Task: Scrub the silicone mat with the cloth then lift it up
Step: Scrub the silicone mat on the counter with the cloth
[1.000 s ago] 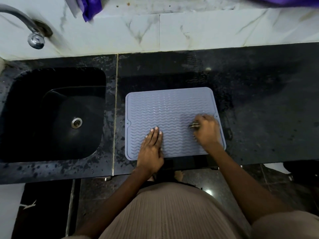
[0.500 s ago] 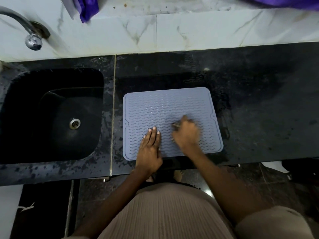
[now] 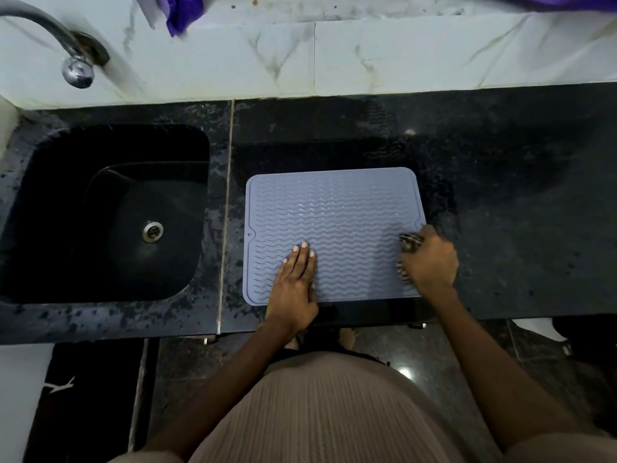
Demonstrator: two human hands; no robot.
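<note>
A grey-blue silicone mat [image 3: 334,208] with wavy ridges lies flat on the black counter [image 3: 517,212], just right of the sink. My left hand [image 3: 295,285] presses flat on the mat's near left part, fingers straight. My right hand [image 3: 429,259] grips a bunched, dark striped cloth [image 3: 410,241] at the mat's near right edge. Most of the cloth is hidden under my fingers.
A black sink [image 3: 107,212] with a metal drain [image 3: 152,230] sits to the left, a chrome tap [image 3: 71,58] above it. White marble wall runs behind, with purple fabric [image 3: 183,11] on its ledge. The wet counter's front edge is just below the mat.
My right hand with the cloth went from the mat's right side to its middle, then back to the right edge. The left hand stays pressed in place.
</note>
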